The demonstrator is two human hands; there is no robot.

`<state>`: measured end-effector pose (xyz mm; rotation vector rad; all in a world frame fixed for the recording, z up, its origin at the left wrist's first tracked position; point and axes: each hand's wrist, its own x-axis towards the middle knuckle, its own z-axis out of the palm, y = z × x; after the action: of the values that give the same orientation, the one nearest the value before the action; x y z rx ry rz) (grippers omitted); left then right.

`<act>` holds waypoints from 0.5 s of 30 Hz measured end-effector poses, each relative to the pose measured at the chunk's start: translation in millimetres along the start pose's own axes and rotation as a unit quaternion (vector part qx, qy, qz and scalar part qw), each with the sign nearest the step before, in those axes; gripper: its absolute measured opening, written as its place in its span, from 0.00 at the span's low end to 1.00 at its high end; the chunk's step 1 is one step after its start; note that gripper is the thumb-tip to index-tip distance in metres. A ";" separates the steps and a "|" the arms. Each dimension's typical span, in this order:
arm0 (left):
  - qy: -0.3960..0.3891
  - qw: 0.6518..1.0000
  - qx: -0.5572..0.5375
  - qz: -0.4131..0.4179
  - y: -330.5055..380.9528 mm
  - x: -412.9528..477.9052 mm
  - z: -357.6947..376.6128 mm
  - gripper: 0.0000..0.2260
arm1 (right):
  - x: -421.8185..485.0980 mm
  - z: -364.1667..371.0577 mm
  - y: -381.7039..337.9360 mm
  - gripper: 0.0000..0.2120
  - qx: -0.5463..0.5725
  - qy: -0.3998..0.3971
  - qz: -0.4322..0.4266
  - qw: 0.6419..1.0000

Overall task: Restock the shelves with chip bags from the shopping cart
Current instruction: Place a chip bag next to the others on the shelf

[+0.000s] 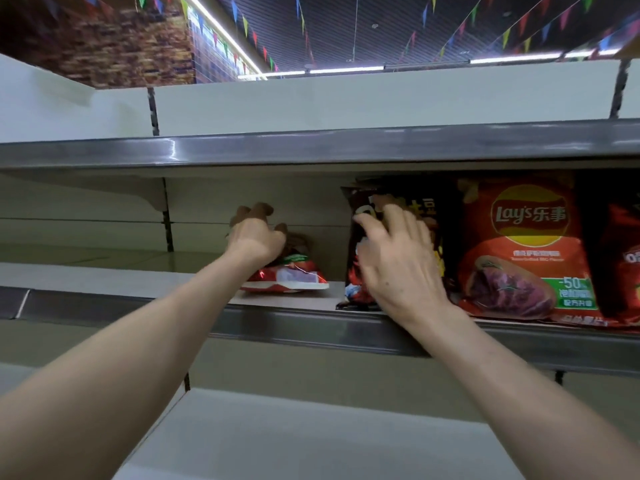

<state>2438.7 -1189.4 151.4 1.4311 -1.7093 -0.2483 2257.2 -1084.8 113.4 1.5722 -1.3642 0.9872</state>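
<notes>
Lying on shelf [86,277], red chip bag [294,278] gripped by curled left hand [254,240] fingers [258,210], upright dark chip bag [405,194] pressed by widely spread right hand [398,261] fingers [414,221]

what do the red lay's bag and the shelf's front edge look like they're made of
The red Lay's bag looks like thin glossy printed plastic film: it shows sheen and soft creases. The shelf front edge seems to be smooth grey metal, judging by its streaky light reflections, though a hard plastic rail cannot be ruled out.
</notes>
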 end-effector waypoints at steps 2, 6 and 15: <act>-0.033 0.996 0.064 -0.047 -15.1 9.4 -8.1 0.26 | 11.6 3.2 -32.7 0.16 0.043 -0.030 -0.022 0.998; -0.199 0.971 -0.005 -0.135 -36.5 7.7 -21.8 0.27 | 30.7 24.2 -75.4 0.20 0.157 -0.299 0.224 0.914; -0.256 0.825 -0.485 -0.138 -77.9 36.0 -27.2 0.30 | 39.9 75.7 -89.3 0.26 0.359 -0.287 0.471 0.753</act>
<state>2514.2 -1235.9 135.6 0.8240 -1.3601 -1.5395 2353.7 -1162.0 115.5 1.7934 -2.5646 1.8999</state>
